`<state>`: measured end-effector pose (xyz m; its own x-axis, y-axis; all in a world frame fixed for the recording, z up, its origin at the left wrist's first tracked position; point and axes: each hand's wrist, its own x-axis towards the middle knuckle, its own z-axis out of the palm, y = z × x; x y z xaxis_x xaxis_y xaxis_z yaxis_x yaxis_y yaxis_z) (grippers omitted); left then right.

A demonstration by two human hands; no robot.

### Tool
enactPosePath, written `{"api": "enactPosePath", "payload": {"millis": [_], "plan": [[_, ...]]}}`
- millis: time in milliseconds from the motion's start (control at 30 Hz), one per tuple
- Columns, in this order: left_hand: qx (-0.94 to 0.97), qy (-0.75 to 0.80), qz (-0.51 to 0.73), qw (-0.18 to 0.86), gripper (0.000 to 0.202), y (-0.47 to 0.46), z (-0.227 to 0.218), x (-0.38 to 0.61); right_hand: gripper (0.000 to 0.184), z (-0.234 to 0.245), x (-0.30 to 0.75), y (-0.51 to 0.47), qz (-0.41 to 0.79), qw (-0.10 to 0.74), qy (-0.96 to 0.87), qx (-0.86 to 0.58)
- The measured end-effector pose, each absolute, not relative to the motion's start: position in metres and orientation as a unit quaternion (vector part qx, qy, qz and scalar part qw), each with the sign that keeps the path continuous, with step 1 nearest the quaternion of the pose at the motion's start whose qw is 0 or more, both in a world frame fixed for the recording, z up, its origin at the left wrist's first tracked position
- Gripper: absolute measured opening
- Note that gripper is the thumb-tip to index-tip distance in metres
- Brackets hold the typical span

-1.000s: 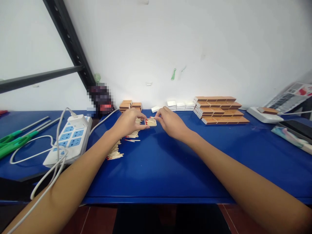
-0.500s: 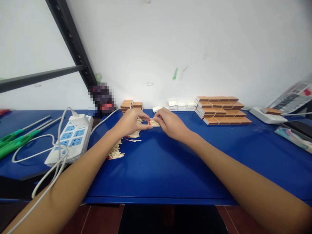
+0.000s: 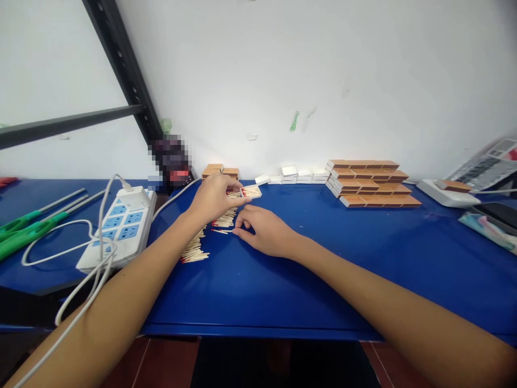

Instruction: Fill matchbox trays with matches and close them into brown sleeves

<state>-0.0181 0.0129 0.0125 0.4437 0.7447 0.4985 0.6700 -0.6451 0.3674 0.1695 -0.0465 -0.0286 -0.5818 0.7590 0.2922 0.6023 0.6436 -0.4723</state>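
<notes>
My left hand holds a small white matchbox tray filled with red-tipped matches, lifted slightly above the blue table. My right hand rests lower on the table with its fingers pinched at a loose match. A long pile of loose matches lies just left of that hand, running toward me.
Stacks of brown matchbox sleeves lie at the back right, white trays and a few brown boxes along the wall. A white power strip with cables and green-handled tools sit to the left. A phone lies at the right edge.
My right hand let go of the tray and came down toward the loose matches near the pile. My left hand kept the tray and raised it a little.
</notes>
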Motion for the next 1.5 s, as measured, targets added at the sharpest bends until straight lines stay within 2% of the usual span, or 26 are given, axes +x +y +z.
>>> {"api": "enactPosePath", "payload": {"millis": [367,467,600,767,933,1100,1500], "plan": [[0.848,0.425,0.315,0.036,0.028,0.010,0.016,-0.016,0.020,-0.030,0.149,-0.050,0.164,0.262,-0.866,-0.392],[0.851,0.427,0.302,0.038,0.025,0.009,0.018,-0.016,0.019,-0.030,0.145,-0.053,0.179,0.266,-0.864,-0.388],[0.858,0.429,0.282,0.029,0.020,0.007,0.019,-0.015,0.015,-0.029,0.141,-0.056,0.191,0.232,-0.871,-0.388],[0.863,0.434,0.258,-0.004,0.019,0.013,0.016,-0.020,0.011,-0.024,0.157,-0.050,0.159,0.215,-0.891,-0.366],[0.871,0.430,0.238,-0.018,0.016,0.020,0.011,-0.025,0.010,-0.013,0.198,-0.025,0.077,0.260,-0.884,-0.380],[0.878,0.415,0.238,0.021,0.024,0.018,0.012,-0.023,0.007,-0.009,0.225,-0.002,0.013,0.292,-0.855,-0.428],[0.889,0.366,0.263,0.078,0.026,0.015,0.014,-0.020,0.007,-0.014,0.223,-0.002,0.019,0.268,-0.867,-0.419]]}}
